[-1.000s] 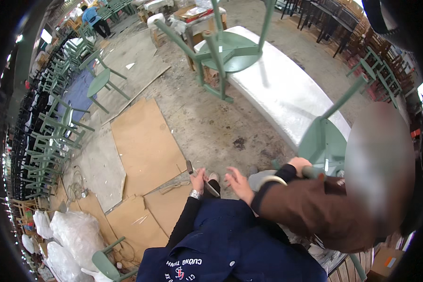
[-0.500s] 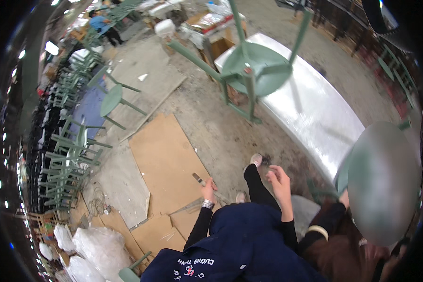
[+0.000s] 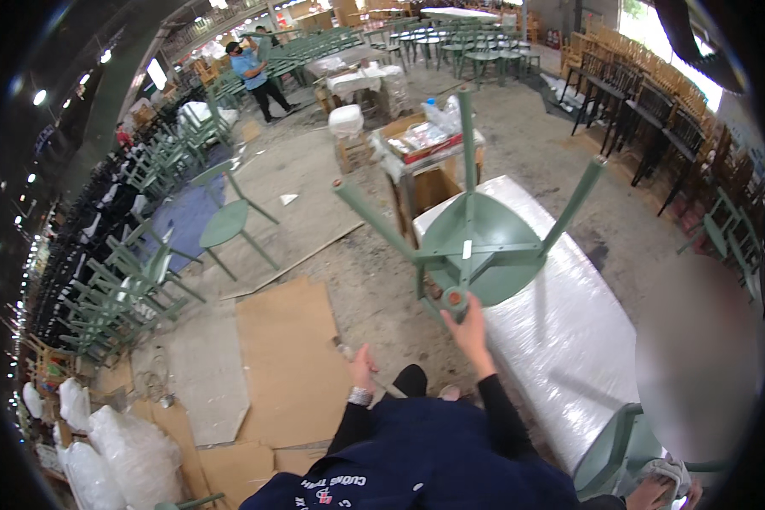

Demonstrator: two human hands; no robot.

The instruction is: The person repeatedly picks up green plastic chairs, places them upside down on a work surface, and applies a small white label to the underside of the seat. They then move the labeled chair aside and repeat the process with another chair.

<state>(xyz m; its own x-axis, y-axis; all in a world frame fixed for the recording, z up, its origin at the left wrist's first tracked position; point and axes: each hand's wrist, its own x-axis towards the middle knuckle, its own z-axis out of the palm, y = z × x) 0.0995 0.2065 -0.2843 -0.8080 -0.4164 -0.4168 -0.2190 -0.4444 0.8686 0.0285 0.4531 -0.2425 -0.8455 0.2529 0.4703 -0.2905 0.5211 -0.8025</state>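
Note:
A green chair (image 3: pixel 497 223) lies upside down on a long bench covered in shiny wrap (image 3: pixel 561 331), its legs pointing up. My right hand (image 3: pixel 469 336) grips the end of the leg nearest me, fingers curled round it beside its brownish tip. Lower and to the left, my left hand (image 3: pixel 362 369) is closed on a small flat-bladed tool like a scraper (image 3: pixel 342 346). Its blade end pokes out beyond my fingers, apart from the chair; the exact kind is hard to make out.
At lower right a co-worker's hands (image 3: pixel 654 489) hold a pale cloth by another green chair (image 3: pixel 618 446). Cardboard sheets (image 3: pixel 285 357) cover the floor at left. Green chairs (image 3: pixel 228 225) stand beyond, plastic bags (image 3: pixel 132 450) lie lower left, and a cluttered box table (image 3: pixel 425 140) stands ahead.
My right hand has reached forward and taken hold of the chair leg. The view has tilted up, showing more of the hall. My left hand still holds the tool.

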